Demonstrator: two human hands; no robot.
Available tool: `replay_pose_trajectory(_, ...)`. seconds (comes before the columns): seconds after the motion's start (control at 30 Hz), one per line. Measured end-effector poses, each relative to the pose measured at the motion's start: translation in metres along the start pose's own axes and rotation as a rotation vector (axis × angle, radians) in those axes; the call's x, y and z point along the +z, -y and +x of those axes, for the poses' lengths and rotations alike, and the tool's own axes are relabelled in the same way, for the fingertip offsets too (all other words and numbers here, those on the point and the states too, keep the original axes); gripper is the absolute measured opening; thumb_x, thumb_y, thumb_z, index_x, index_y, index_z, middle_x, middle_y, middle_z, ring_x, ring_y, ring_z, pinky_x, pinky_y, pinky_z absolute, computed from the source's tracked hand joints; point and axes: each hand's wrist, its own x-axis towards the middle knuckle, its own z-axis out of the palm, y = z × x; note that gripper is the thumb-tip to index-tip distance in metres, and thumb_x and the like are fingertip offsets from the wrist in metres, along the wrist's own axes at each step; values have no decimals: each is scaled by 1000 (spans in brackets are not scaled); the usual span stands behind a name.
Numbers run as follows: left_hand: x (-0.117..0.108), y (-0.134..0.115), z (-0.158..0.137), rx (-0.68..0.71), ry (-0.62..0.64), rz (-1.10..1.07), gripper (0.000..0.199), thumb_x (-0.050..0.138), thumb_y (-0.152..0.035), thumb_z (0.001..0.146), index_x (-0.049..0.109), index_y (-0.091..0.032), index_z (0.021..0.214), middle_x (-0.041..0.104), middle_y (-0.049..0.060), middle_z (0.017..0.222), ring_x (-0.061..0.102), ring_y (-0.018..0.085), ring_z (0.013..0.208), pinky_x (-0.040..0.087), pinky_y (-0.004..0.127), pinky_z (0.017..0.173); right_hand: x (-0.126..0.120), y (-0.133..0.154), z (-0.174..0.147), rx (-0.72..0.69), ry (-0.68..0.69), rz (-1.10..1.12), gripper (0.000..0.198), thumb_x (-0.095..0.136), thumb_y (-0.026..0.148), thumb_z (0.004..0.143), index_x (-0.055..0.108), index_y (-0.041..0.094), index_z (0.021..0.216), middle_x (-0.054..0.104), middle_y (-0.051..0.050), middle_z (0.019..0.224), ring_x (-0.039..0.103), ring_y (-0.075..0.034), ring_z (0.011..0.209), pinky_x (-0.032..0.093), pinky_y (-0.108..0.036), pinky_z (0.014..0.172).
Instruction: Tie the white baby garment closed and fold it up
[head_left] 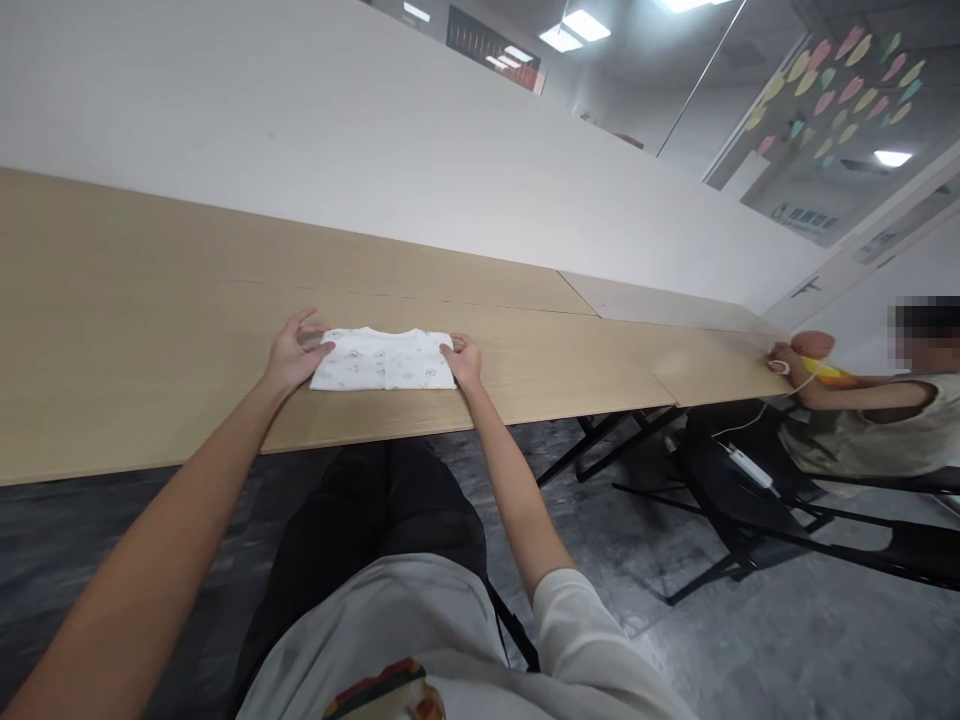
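A white baby shirt [382,362] with small printed figures lies folded into a flat rectangle on the wooden table, its curved neckline at the far edge. My left hand [295,352] holds the shirt's left end, thumb on top and index finger at the far corner, with the other fingers partly spread. At the opposite end, my right hand [463,362] grips the upper right corner between thumb and curled fingers. Some fingertips of both hands are hidden at the cloth's edges.
The long table [150,330] runs along a white wall [300,120]. To the right, a person [885,410] sits holding a yellow object [825,373] at the table. A black folding chair [739,500] bears a white power strip [750,466] with a cable.
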Motion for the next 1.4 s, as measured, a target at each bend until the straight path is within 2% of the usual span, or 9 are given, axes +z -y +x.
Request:
replay_pose_trajectory(0.17, 4, 4, 3, 52, 27, 217, 70, 64, -12, 87, 37, -11, 151, 62, 18, 136, 67, 17, 95, 52, 41, 100, -2, -1, -1, -53, 32, -140, 30, 67, 19, 84, 70, 17, 114, 75, -7, 95, 71, -21, 92, 54, -32, 91)
replay_pose_trajectory(0.3, 3, -4, -3, 26, 25, 202, 67, 63, -14, 87, 38, -10, 150, 61, 18, 137, 68, 19, 98, 55, 39, 95, -3, 0, -3, -65, 45, -174, 33, 64, 16, 84, 70, 15, 116, 75, -9, 103, 70, -21, 97, 53, -32, 94)
replay_pose_trajectory(0.43, 1, -14, -9, 18, 30, 226, 59, 65, -16, 85, 48, -9, 142, 64, 16, 133, 66, 21, 109, 54, 38, 98, -3, 1, -3, -66, 50, -153, 35, 62, 9, 82, 70, 12, 115, 75, -11, 108, 69, -21, 100, 53, -30, 94)
replay_pose_trajectory(0.67, -1, -12, -5, -6, 37, 315, 53, 67, -18, 84, 56, -7, 134, 68, 14, 124, 67, 21, 104, 52, 38, 100, 0, -4, 3, -40, 45, -95, 33, 61, 7, 78, 71, 14, 109, 75, -8, 103, 70, -20, 95, 54, -32, 92)
replay_pose_trajectory(0.83, -1, -6, -4, 118, 32, 363, 50, 65, -26, 84, 60, -7, 129, 63, 16, 128, 65, 22, 104, 51, 38, 100, 0, -1, 6, -1, 1, -67, 28, 63, 11, 81, 70, 12, 108, 75, -11, 104, 71, -20, 94, 55, -31, 91)
replay_pose_trajectory(0.93, -1, -4, -8, 248, 17, 356, 46, 59, -35, 88, 61, -10, 126, 57, 16, 136, 60, 25, 115, 48, 39, 104, -2, 2, 3, -25, -25, -30, 29, 63, 18, 86, 68, 11, 114, 74, -13, 111, 71, -20, 100, 54, -31, 94)
replay_pose_trajectory(1.03, -2, -1, -10, 333, 116, 383, 47, 50, -47, 90, 65, -14, 120, 61, 13, 135, 54, 26, 126, 39, 38, 113, -3, 6, -3, -139, 35, -35, 27, 62, 21, 88, 70, 15, 114, 73, -11, 119, 68, -19, 111, 51, -31, 101)
replay_pose_trajectory(1.17, -1, 6, -9, 316, 225, 458, 56, 45, -58, 87, 68, -17, 119, 64, 10, 135, 54, 28, 130, 36, 41, 116, -3, 7, -8, -224, 179, -189, 23, 63, 15, 84, 76, 18, 103, 75, -7, 116, 68, -21, 113, 47, -33, 108)
replay_pose_trajectory(1.4, -2, 12, -5, 280, 267, 482, 60, 49, -55, 84, 65, -20, 129, 58, 9, 145, 50, 28, 136, 35, 42, 118, -1, 3, -5, -242, 183, -349, 28, 56, 6, 87, 77, 17, 101, 75, -8, 117, 69, -21, 113, 47, -33, 107)
